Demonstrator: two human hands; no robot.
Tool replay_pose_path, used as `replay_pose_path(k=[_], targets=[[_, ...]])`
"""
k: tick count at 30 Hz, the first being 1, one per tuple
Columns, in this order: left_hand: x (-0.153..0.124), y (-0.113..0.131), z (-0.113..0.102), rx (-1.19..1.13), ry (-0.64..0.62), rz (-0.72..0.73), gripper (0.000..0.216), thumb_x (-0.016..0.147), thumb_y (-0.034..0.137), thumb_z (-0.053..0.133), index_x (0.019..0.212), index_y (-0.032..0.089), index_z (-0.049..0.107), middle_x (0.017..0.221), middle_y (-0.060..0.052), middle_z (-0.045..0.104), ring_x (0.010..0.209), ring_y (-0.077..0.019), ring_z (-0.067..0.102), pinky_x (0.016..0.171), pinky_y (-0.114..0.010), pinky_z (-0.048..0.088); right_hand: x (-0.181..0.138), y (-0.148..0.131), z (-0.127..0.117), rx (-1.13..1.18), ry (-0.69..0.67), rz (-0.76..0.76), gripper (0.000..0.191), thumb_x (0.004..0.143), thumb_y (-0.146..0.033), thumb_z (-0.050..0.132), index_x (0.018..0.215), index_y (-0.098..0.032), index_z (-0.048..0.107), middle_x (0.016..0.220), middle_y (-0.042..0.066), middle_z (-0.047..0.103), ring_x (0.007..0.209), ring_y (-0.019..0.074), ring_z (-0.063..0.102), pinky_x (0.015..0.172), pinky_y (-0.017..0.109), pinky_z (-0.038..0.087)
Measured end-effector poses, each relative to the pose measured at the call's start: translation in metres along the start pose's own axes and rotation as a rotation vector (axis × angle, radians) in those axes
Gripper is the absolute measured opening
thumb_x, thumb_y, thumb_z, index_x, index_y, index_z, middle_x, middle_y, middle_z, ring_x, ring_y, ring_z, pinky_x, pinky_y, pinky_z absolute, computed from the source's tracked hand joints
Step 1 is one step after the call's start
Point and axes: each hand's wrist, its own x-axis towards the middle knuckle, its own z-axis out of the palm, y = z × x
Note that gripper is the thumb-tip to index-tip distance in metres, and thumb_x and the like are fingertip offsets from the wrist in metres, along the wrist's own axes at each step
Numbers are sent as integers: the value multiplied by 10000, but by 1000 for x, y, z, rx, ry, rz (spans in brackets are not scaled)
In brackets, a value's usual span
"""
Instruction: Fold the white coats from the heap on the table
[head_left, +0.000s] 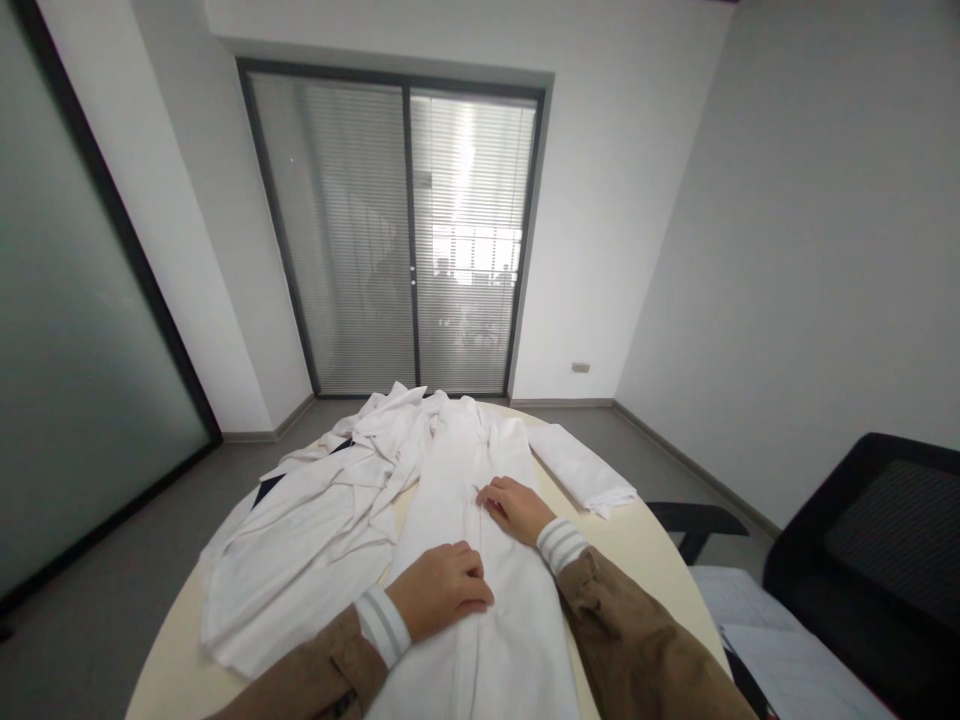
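A long white coat (517,620) lies lengthwise on the round table in front of me, its front edges running down the middle. My left hand (442,590) rests low on this front strip, thumb and fingers curled together on the cloth. Farther up the same strip, my right hand (519,510) has its fingertips closed on the fabric edge. To the left spreads a second, crumpled white garment (300,560), with a bit of dark cloth (268,488) showing under it. A folded white cloth (581,468) lies right of the coat.
The pale round table (667,580) bears the garments. On the right stands a black mesh-backed chair (892,540), its armrest near the table edge and white cloth or paper (780,640) on its seat. Beyond are a glass partition with blinds (390,240) and grey-white walls.
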Motion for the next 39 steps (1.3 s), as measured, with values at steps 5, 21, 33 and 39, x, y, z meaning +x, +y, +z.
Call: replay_pose_path(k=[5,21,33,39], targets=[[2,3,2,96,22,20,195,1004,296,465,936,242,640,938,-20,619,850,-162,542,754,-284,432,0,-1,-2,-30,-3,-21,219,989,-224,431,1032,-212,646,968,58,639,941,186,567,855,310,434],[-1,14,-10,-44,-31,103,110,779,167,555,866,214,508,1030,-27,596,887,-178,544,827,-323,429,-12,-26,16,12,-15,54,469,893,-342,546,1308,-132,486,1267,166,540,1212,294,464,1042,457,375],[-9,24,-5,-134,-97,-73,633,802,611,606,1264,199,472,1434,-150,409,1460,-382,138,1181,-588,127,-17,-36,16,-89,-106,137,555,978,-394,398,1493,-189,369,1580,137,299,1452,335,241,1150,518,275],[-9,16,-10,-223,-5,-25,430,752,364,686,1146,239,567,1284,-94,538,1241,-283,466,1106,-438,346,-17,-42,10,-87,-48,130,500,968,-233,347,1460,-204,430,1533,93,408,1417,274,347,1159,469,297]])
